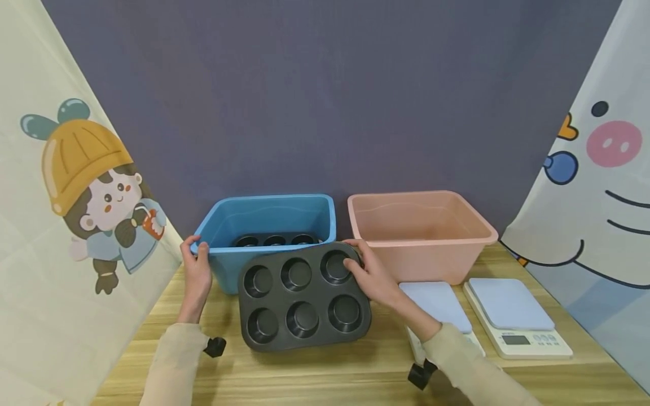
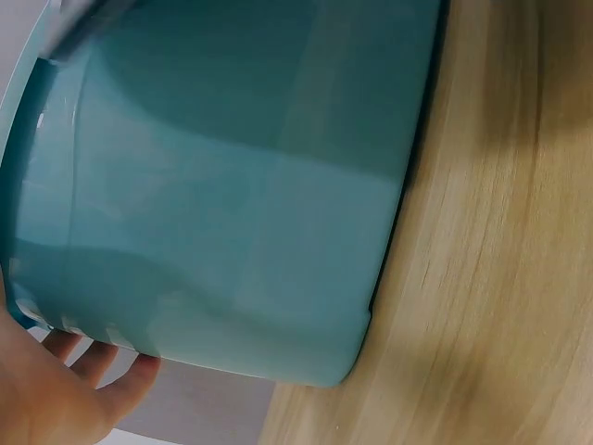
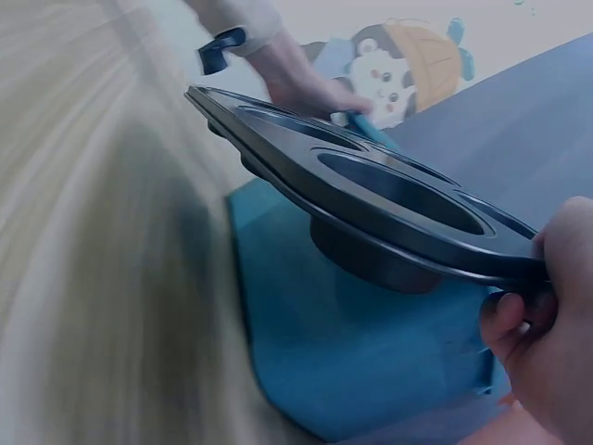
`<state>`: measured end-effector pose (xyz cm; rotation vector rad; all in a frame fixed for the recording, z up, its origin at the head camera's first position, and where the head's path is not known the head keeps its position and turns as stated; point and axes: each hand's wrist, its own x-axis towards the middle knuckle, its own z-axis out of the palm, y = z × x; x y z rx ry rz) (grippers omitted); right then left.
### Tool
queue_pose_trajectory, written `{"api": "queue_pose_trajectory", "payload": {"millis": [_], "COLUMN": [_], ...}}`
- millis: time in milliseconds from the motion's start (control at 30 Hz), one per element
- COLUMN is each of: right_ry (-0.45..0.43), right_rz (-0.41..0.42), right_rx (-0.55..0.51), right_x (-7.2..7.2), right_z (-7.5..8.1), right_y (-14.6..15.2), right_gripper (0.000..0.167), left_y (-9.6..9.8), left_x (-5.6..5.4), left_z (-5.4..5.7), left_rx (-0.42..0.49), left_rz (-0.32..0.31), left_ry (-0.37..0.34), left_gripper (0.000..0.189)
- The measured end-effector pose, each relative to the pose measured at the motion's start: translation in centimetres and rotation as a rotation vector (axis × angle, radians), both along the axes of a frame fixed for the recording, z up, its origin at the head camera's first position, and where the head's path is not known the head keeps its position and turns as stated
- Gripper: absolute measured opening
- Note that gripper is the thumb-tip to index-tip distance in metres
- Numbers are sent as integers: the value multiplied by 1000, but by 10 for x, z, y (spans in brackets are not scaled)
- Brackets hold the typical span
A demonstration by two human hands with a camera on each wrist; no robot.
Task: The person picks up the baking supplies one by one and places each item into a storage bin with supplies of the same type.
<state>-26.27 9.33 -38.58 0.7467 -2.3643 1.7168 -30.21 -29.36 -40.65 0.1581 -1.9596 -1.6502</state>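
Right hand (image 1: 374, 277) has its fingers pinching the muffin tin (image 1: 318, 296), cups facing up, long axis left to right; left hand (image 1: 197, 273) grips the blue tub (image 1: 222, 269)!

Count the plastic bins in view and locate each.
2: the blue rectangular plastic bin at left, its rim held by the left hand; the pink rectangular plastic bin to its right.

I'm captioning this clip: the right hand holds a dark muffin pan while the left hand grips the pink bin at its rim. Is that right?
Not quite: the left hand grips the blue bin at its rim, as the head view shows. The right hand does hold a dark muffin pan.
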Motion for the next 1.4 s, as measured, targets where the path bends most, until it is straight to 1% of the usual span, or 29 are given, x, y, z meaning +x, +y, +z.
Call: {"api": "queue_pose_trajectory", "payload": {"millis": [100,200,333,433,533,800,1067,1167,1300,1400], "right_ry": [27,57,107,128,137,139,173,182,167,148], "right_rz": [-3,-4,-19,-29,-33,8,-15,-25,-33,-35], "right_rx": [-57,-112,-142,-149,-162,-213,-270,-278,-293,-317], "right_x": [-3,-6,-8,-10,-13,-21,-35,-39,-45,-49], "right_z": [10,20,36,48,59,81,98,103,110,115], "right_y": [1,1,0,0,-1,-5,-13,-16,-21,-25], "right_gripper": [38,38,40,40,38,38,38,38,38,40], "left_y": [6,7,-1,-3,-3,-4,-4,-5,-5,-4], "left_x": [11,14,1,-1,-1,1,1,0,-1,-1], "left_z": [13,19,5,1,0,-1,-1,-2,-2,-2], "left_rx": [3,5,-1,-18,-28,-40,-40,-28,-16,-26], "left_rz": [-17,-27,0,22,30,35,26,22,16,14], "left_ry": [-3,-8,6,23,35,37,13,11,7,3], "left_gripper": [42,42,44,44,43,44,45,45,44,45]}}
